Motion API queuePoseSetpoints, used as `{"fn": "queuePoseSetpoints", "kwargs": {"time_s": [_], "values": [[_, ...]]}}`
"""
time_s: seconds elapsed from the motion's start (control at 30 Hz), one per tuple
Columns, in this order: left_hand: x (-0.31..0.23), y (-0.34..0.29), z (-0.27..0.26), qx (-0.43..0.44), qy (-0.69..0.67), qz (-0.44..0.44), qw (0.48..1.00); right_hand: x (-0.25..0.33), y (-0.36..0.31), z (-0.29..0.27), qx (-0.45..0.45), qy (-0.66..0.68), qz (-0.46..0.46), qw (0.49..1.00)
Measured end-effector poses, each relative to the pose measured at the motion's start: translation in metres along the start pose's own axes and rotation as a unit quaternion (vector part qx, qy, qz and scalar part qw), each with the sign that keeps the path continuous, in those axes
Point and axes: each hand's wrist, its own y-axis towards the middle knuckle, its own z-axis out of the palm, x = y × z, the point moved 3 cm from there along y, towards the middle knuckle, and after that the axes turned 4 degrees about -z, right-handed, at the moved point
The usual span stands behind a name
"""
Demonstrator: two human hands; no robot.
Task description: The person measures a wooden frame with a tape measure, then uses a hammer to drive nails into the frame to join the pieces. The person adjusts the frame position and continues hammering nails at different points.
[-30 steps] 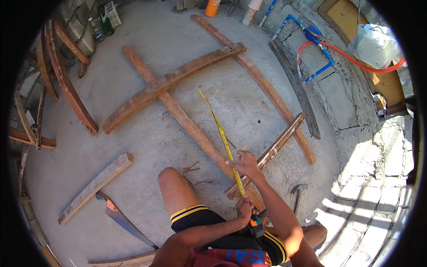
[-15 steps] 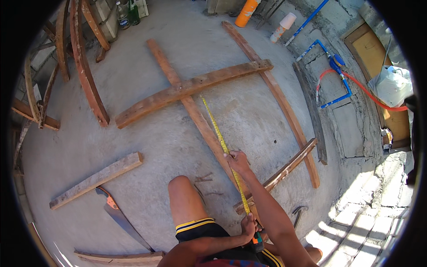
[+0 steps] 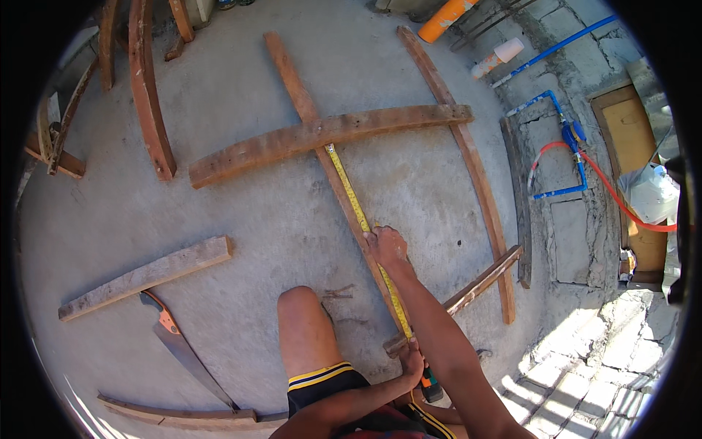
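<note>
Left hand: the left hand (image 3: 414, 363) is closed around the near end of the tape measure (image 3: 358, 212), beside the dark tape case (image 3: 430, 386) at about 6 o'clock in the view.
Knee: a bare knee (image 3: 300, 307) rests on the concrete floor (image 3: 248, 219), just left of the work.
Right hand: the right hand (image 3: 387, 245) presses flat on the yellow tape, fingers curled over it, pinning it to the long plank (image 3: 322, 139).
Tape: it runs taut along the plank from 6 o'clock toward 12, its tip at the curved board (image 3: 329, 132) crossing over the plank.
Handling: the tape looks light, thin and springy, likely to kink or snap back if let go; best held at the case and pressed flat midway, as judged here.
Left side: a handsaw (image 3: 179, 344) lies at 8 o'clock, near a short board (image 3: 146, 276).
Right side: a second long plank (image 3: 468, 161) and a short strip (image 3: 475, 282) lie at 3 o'clock.
Far: an orange pipe (image 3: 447, 16) and blue pipes (image 3: 563, 139) sit by the wall toward 1 o'clock.
</note>
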Motion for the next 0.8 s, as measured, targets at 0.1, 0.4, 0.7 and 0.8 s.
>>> {"fn": "queuePoseSetpoints", "kwargs": {"time_s": [0.1,0.4,0.7,0.8], "values": [[-0.007,0.006,0.0,-0.029,0.026,-0.046,0.998,0.001,0.016,0.002,-0.005,-0.025,-0.001,1.0],[-0.028,0.005,0.0,0.053,-0.075,-0.226,0.97,-0.022,-0.032,-0.079,-0.004,0.362,-0.014,0.932],[-0.006,0.024,0.006,0.075,-0.129,-0.164,0.975,-0.066,-0.178,-0.016,-0.083,0.625,0.286,0.722],[0.002,0.02,0.004,0.153,-0.165,-0.148,0.963,-0.074,-0.172,0.015,-0.107,0.546,0.281,0.782]]}}
